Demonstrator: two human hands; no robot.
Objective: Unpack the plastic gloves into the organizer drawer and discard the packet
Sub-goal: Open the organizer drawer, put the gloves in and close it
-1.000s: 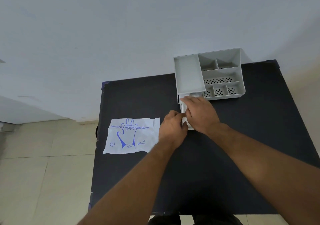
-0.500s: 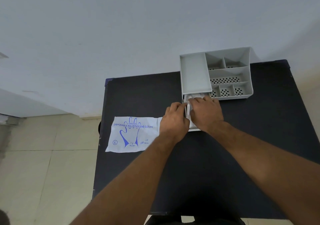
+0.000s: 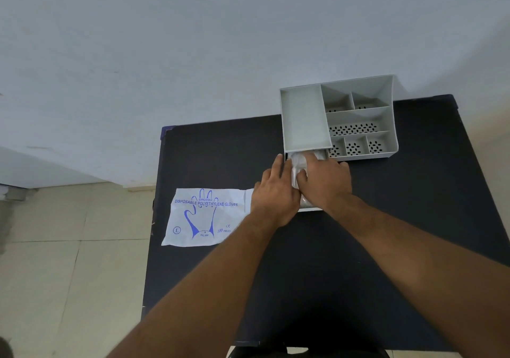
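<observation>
A grey organizer (image 3: 303, 120) with several compartments stands at the table's far edge. Its white drawer (image 3: 310, 208) is pulled out toward me, and both my hands cover most of it. Clear plastic gloves (image 3: 298, 163) lie bunched inside the drawer. My left hand (image 3: 276, 192) lies flat along the drawer's left side with its fingers stretched out. My right hand (image 3: 327, 181) presses down on the gloves with curled fingers. The flattened white packet (image 3: 205, 217), printed with a blue glove, lies to the left and overhangs the table's left edge.
The black table (image 3: 358, 261) stands against a pale wall (image 3: 193, 68). Tiled floor (image 3: 69, 247) shows to the left, below the table's left edge. The organizer's perforated compartments (image 3: 353, 128) hold nothing.
My left hand has uncurled and slid forward along the drawer's left side. My right hand has pushed the gloves deeper toward the organizer. The packet has not moved.
</observation>
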